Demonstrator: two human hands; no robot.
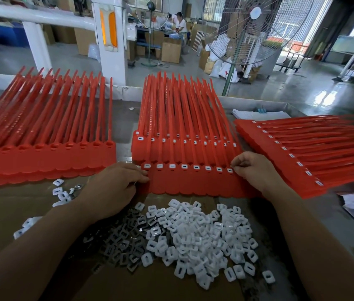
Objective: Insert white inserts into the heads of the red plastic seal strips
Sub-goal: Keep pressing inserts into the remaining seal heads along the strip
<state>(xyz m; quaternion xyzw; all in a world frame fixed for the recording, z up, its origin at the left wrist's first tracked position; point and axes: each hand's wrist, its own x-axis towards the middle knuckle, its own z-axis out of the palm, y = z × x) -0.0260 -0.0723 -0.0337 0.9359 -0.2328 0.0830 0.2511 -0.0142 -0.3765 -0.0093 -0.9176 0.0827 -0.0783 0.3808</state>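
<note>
While a row of white caps shows along its heads, the front strip of red seals lies flat on the cardboard just ahead of the person. Its tails appear to run away onto the middle stack.

The left hand curls its fingers round the strip's left end, right by the first head. The right hand pinches the right end at the last head, fingertips tight together. Whether an insert sits between them cannot be made out.

This looks like light, thin moulded plastic. The joined band should flex and the long tails spring, so a hold at both ends on the flat tag part looks the steady way to lift or shift it.

Nearer the person lies the heap of loose white inserts, small and smooth. They look easy to flick away, so each is best taken by its edges and pressed in squarely. Dark metal clips touch the heap's left side, and a few stray inserts sit beside the left wrist.

Out to the left, the left stack shows heads with no white in them. To the right, the right stack lies at an angle, its heads filled. Beyond the bench stands a big floor fan.
</note>
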